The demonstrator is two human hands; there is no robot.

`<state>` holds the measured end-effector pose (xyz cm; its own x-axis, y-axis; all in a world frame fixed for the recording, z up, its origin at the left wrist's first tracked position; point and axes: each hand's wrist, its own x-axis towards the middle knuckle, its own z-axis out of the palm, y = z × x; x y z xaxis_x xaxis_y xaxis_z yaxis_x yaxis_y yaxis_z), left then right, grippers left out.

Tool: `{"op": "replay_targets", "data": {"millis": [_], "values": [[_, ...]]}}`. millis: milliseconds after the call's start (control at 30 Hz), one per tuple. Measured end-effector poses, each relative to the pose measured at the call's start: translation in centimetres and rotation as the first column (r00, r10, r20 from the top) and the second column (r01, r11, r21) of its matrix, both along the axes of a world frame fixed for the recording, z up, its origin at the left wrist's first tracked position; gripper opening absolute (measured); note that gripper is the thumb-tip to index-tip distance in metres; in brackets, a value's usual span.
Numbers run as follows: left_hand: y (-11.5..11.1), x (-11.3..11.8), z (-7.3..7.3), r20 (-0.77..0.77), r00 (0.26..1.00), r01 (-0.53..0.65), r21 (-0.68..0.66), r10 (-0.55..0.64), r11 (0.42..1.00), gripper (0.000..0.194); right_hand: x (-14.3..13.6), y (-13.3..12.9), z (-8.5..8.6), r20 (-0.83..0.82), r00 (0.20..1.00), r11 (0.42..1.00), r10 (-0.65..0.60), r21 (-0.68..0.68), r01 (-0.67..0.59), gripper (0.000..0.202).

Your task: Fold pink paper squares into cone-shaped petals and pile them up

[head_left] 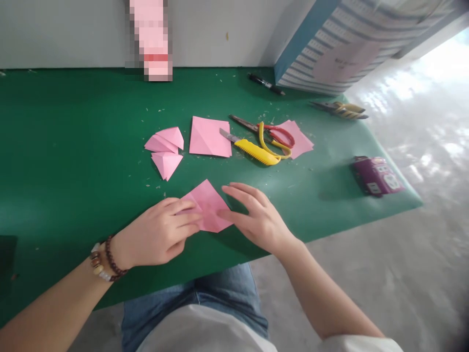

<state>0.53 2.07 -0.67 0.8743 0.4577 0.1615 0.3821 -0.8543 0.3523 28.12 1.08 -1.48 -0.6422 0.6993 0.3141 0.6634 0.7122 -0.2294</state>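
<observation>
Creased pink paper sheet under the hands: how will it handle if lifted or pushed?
Pink paper sheet: probably light and fairly floppy, since it looks thin; likely to bend first at the visible creases. If pushed, it may slide, as the green tabletop looks smooth and shiny, though the left hand lying on it would probably resist that.
</observation>
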Motion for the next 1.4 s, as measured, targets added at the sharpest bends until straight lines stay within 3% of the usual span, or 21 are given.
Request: {"op": "replay_targets", "data": {"millis": [167,367,600,733,1067,1267,1400], "values": [[0.0,0.1,0.0,-0.041,0.998,-0.041,0.099,0.046,0.994,0.033,-0.9,-0.9,0.6,-0.007,0.997,0.997,0.072,0.039,-0.072,0.015],[-1.0,0.4,-0.4,-0.05,0.998,-0.042,0.096,0.047,0.995,0.038,-1.3,-0.6,0.9,-0.104,0.988,0.99,0.116,-0.066,-0.123,0.013],[-0.9,0.1,-0.3,-0.016,1.0,0.02,0.047,-0.019,0.999,0.046,-2.5,0.3,0.5,-0.157,0.985,0.958,-0.074,-0.285,0.026,0.017],[-0.8,0.0,0.1,0.001,0.999,0.035,0.04,-0.035,0.999,0.042,-2.9,0.5,0.8,-0.167,0.979,0.928,-0.12,-0.369,0.051,0.007],[-1.1,0.3,0.0,0.005,1.0,0.009,0.052,-0.009,0.999,0.042,-3.5,0.7,0.4,-0.118,0.983,0.942,-0.138,-0.322,0.093,0.009],[-1.1,0.6,0.0,-0.049,0.999,0.015,0.025,-0.014,1.0,0.059,-3.5,0.7,0.4,-0.112,0.989,0.957,-0.094,-0.285,0.059,0.009],[-1.2,0.5,-0.3,-0.032,0.999,0.005,0.008,-0.004,1.0,0.054,-3.5,0.7,0.4,-0.11,0.988,0.957,-0.107,-0.283,0.072,0.009]]}}
